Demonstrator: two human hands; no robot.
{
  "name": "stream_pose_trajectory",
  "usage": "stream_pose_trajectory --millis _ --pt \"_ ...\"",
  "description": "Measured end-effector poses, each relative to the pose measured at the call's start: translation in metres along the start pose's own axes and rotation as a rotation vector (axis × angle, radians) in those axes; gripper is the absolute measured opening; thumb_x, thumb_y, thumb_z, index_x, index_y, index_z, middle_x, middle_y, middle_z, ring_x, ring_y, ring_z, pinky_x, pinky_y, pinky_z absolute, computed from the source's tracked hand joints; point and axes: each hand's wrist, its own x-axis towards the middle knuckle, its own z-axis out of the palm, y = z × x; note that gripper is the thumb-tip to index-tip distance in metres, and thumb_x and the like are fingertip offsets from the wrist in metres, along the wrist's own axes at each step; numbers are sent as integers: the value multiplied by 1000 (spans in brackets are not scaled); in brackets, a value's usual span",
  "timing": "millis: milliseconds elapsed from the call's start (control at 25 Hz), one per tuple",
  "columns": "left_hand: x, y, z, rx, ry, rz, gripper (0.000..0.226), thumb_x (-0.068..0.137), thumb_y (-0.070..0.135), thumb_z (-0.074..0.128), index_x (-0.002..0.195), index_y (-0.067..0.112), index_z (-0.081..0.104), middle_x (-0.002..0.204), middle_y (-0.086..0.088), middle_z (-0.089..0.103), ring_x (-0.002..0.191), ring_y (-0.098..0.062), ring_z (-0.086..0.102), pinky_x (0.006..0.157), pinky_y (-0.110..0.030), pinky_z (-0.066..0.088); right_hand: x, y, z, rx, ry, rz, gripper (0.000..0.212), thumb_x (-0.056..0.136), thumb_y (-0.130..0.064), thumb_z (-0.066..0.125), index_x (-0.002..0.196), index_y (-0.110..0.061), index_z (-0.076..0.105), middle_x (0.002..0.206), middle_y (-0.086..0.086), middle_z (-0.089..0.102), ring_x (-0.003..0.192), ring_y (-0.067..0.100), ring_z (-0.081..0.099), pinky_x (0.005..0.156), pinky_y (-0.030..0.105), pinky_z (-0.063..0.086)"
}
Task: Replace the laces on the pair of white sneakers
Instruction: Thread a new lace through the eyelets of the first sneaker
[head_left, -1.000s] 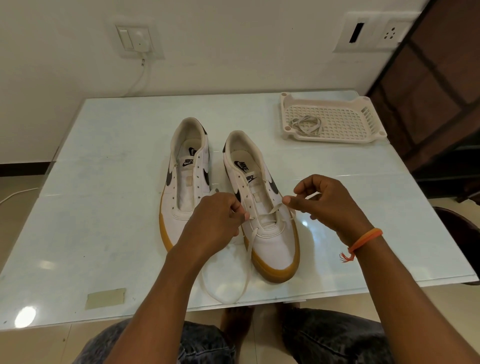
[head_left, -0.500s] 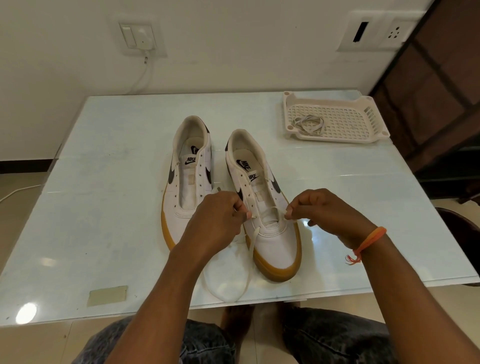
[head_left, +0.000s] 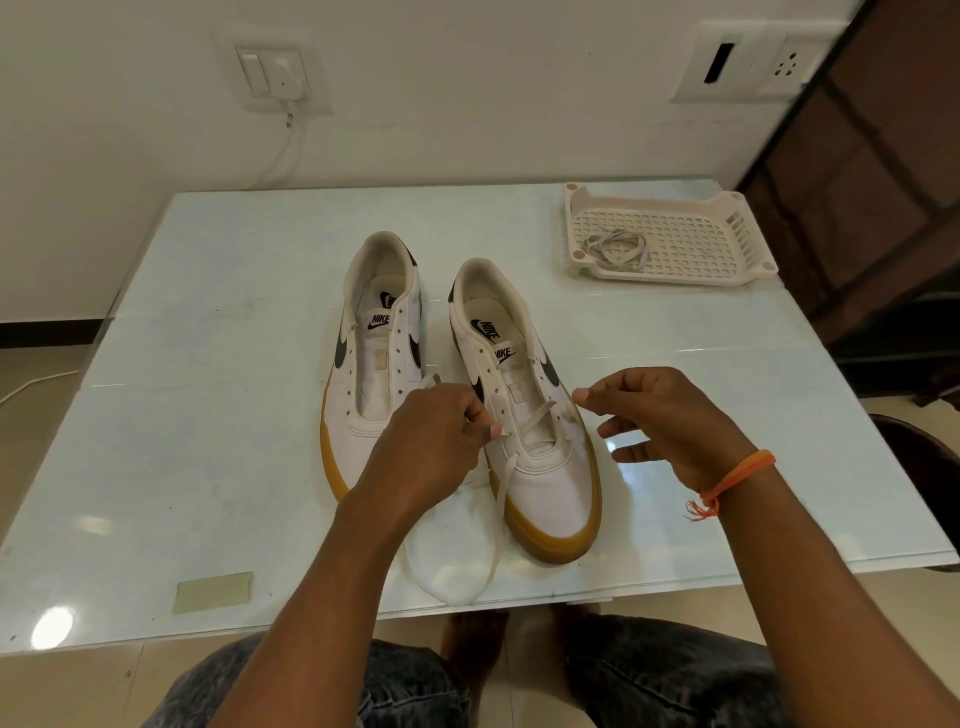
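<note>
Two hands at the right sneaker (head_left: 540, 457) — left hand (head_left: 441, 441) pinching lace (head_left: 501, 483), right hand (head_left: 670, 421) loose, empty.

Two white sneakers stand side by side on the table (head_left: 208, 415): the left sneaker (head_left: 371, 364) has no lace, while the right sneaker (head_left: 540, 447) carries one white lace (head_left: 501, 499), its long loop trailing off the shoe's toe toward the table's near edge. One plastic tray (head_left: 727, 254) sits at the table's far right corner, holding one bundled lace (head_left: 615, 249). One strip of tape (head_left: 213, 592) lies near the table's front left edge. Two hands work at the right sneaker: the left hand (head_left: 431, 447) and the right hand (head_left: 670, 421), which wears one orange wristband (head_left: 737, 475). Two switch plates are on the wall behind the table.
</note>
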Motion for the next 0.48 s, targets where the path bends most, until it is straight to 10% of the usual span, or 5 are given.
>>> stream_pose_trajectory --millis 240,480 --pt "1 -1 1 -6 7 2 16 92 30 65 88 15 68 67 2 68 66 -12 67 69 -23 51 -6 6 7 -267 29 -151 21 74 -29 83 80 -10 73 75 5 71 69 15 69 50 23 53" --pt "2 -2 1 0 8 8 16 92 30 65 86 15 68 65 3 67 64 -11 67 67 -22 51 5 15 3 26 -263 0 13 93 -18 61 96 -10 71 80 1 66 76 16 58 62 26 52"
